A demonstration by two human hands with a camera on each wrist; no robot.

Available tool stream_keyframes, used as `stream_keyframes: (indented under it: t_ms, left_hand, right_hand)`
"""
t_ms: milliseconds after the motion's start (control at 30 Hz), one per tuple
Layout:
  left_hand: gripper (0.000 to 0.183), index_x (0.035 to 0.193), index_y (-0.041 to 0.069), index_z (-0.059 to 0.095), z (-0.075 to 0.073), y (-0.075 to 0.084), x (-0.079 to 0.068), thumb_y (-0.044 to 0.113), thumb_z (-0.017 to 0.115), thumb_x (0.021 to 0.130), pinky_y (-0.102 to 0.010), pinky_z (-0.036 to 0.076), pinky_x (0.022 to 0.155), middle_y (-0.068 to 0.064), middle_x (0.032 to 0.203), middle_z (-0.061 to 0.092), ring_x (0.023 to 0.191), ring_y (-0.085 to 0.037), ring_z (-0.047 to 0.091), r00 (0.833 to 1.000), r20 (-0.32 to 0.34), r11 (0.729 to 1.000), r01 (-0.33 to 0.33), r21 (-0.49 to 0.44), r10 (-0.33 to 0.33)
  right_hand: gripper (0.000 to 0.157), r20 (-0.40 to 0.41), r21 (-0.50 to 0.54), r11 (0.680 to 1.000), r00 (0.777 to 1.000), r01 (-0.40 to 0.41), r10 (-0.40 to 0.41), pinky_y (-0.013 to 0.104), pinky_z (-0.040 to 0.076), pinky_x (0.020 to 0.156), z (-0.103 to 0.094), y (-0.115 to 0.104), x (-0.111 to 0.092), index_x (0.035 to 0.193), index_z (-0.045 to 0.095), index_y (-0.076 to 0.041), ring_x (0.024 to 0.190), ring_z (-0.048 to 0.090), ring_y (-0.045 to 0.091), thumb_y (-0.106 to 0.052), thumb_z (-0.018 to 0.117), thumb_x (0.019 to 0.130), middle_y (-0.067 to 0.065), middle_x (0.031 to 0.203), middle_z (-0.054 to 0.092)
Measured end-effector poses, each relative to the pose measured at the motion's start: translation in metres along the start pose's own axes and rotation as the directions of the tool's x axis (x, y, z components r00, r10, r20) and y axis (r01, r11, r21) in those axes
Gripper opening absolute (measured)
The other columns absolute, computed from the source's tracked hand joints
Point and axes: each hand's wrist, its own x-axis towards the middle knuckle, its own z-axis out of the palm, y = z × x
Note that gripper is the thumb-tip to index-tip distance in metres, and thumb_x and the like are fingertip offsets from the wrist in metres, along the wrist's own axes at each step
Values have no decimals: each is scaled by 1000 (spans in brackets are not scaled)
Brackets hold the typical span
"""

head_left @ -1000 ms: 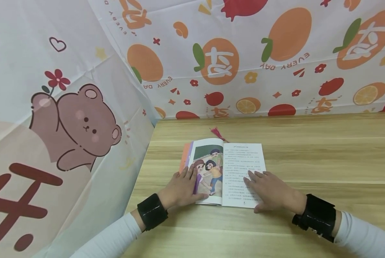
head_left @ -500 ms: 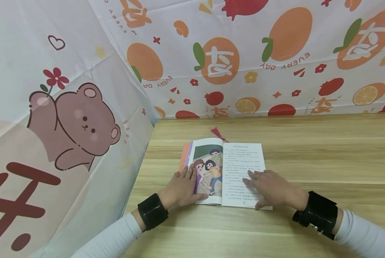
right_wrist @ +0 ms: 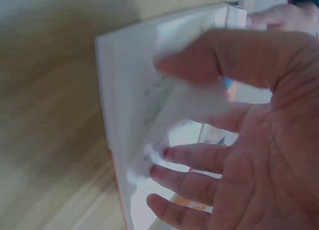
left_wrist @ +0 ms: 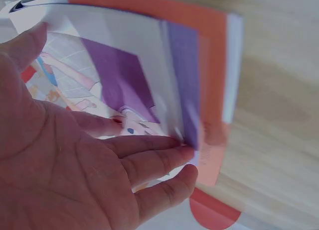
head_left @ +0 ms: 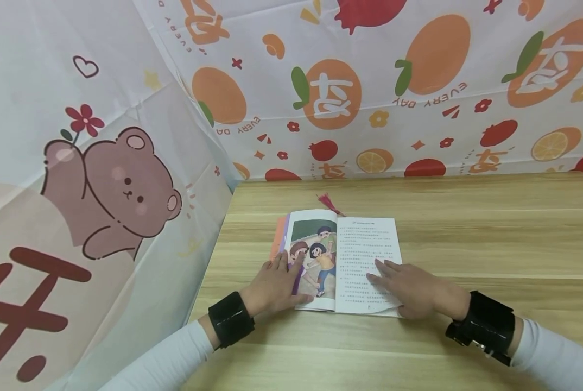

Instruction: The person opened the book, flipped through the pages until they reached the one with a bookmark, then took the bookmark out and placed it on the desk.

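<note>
An open book [head_left: 362,244] lies on the table, with a colour picture of children on its left page [head_left: 321,263] and printed text on the right. My left hand [head_left: 272,286] rests on the lower outer part of the picture page. In the left wrist view its fingers are extended near the purple and orange outer edges [left_wrist: 184,83]. At the lower right of the text page is my right hand [head_left: 418,288], fingers spread over the paper. A loose page [right_wrist: 172,113] curls up between its blurred thumb and its straight fingers.
A red tassel [head_left: 328,202] sticks out past the book's top edge. The wooden table [head_left: 492,228] meets a fruit-print cloth [head_left: 418,125] at the back. On the left hangs a cloth with a bear [head_left: 135,190].
My right hand has shifted slightly right, its thumb moving along the page's lower corner, which now bends up. The left index finger has spread a little; otherwise the left hand stays put.
</note>
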Motion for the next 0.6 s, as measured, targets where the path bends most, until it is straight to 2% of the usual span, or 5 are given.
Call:
stream_keyframes:
  t_ms: [167,267,400,533,600]
  left_hand:
    - [95,144,11,18,-4,0,4,67,51,74,-61,30,99,-29,144,23,128,-43,18,994,-78,997,-71,10,72]
    - [97,144,9,17,-3,0,7,61,58,73,-60,27,101,-23,149,14,132,-38,8,980,-133,989,-147,30,150]
    - [92,144,14,16,-6,2,13,46,67,74,-55,23,105,-13,152,11,134,-27,1,937,-183,954,-300,20,298]
    - [75,142,16,27,-12,6,16,28,66,78,-49,22,107,-7,152,17,134,-18,5,885,-161,893,-448,-33,438]
    - [68,140,14,32,-15,9,16,22,63,80,-47,24,107,-7,151,20,134,-16,8,869,-135,872,-486,-59,475]
  right_hand:
    - [61,-130,-34,998,991,-48,43,59,34,96,-3,2,-3,133,39,0,122,33,40,-10,61,77,29,137,37]
    - [66,-283,-80,986,952,-147,119,59,40,91,-7,3,-1,133,33,7,120,36,41,-18,61,80,32,135,38]
    - [74,-418,-97,957,884,-274,211,57,48,81,-9,2,3,130,27,17,116,39,43,-30,57,82,37,132,37]
    - [84,-421,-35,936,854,-351,305,51,54,66,-6,0,7,132,17,19,112,43,43,-40,53,84,38,136,29]
    - [88,-414,-6,926,844,-377,341,45,54,54,-6,-1,8,134,12,18,105,50,41,-41,54,83,38,137,27]
